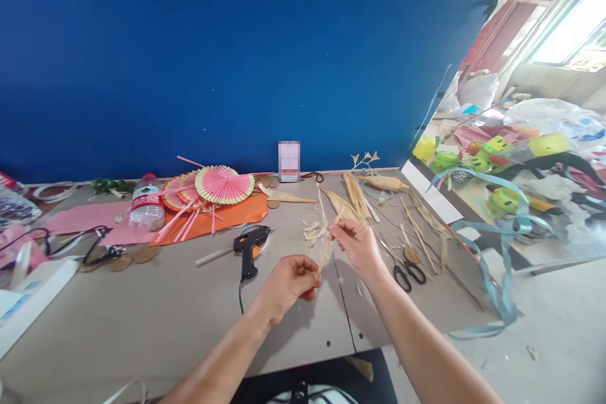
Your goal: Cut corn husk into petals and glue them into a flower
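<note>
- Left hand [288, 284] pinched the lower end of a straw strip [328, 245], just right of the glue gun [249, 249].
- Right hand [360, 246] apparently pinched its upper end.
- Scissors [408, 273] lay farther right.

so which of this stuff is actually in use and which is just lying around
In use: dried strip, pinched between left hand and right hand.
Lying about: glue gun, scissors, pink paper fans, water bottle, blue ribbon, loose dried leaves.

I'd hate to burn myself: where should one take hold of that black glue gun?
Probably the glue gun by its handle, which points toward the person with bare table around it. Come from the near side; the nozzle points right, so avoid that end.
</note>
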Available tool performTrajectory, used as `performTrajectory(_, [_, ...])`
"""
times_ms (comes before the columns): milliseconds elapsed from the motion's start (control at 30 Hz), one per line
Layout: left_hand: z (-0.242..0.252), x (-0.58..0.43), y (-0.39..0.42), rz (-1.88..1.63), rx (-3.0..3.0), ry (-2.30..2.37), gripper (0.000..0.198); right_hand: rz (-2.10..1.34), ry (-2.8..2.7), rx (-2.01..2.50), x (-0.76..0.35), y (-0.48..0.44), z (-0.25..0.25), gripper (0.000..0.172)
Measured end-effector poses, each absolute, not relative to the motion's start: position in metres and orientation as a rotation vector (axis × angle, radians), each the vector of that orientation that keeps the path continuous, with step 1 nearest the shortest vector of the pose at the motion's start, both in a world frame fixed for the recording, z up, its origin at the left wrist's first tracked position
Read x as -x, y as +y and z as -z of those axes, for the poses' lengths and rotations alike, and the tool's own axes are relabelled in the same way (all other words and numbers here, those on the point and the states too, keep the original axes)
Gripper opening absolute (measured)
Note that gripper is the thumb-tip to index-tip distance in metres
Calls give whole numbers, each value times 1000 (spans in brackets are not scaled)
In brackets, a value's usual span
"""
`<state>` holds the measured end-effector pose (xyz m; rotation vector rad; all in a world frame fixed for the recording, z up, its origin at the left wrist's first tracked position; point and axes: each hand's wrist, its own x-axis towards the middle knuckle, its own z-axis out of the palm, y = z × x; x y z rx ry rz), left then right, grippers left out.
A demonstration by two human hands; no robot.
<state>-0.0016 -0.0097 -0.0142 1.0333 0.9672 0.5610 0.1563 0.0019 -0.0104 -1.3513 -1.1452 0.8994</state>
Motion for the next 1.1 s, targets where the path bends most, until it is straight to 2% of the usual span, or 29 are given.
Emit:
performTrajectory(167, [18,3,-16,-525,-1057,908,19,-910,-1051,1337,-156,-4,16,23])
performTrajectory(333, [17,4,-17,-492,-1124,891,31,-807,-1097,1377,-158,-9,14,24])
performTrajectory(567, [13,4,-21,-492,-1131,858,22,-884,-1105,1357,-158,-7,9,24])
performTrajectory(733, [17,9,-12,-230,-1402,737,18,-880,-1222,1426,-148,-20,-3,20])
performTrajectory(767, [16,11,-9,-233,-1455,730,21,-873,-1267,1441,-146,-24,-3,20])
performTrajectory(900, [0,15,2,-340,-1410,615,61,-775,-1419,1488,-144,-38,-1,19])
performTrajectory(1033, [-9,11,0,-297,-1239,318,80,-545,-1486,1543,-150,-43,4,19])
performTrajectory(1100, [-5,6,-4,-313,-1132,280,81,-478,-1500,1574,-151,-45,6,19])
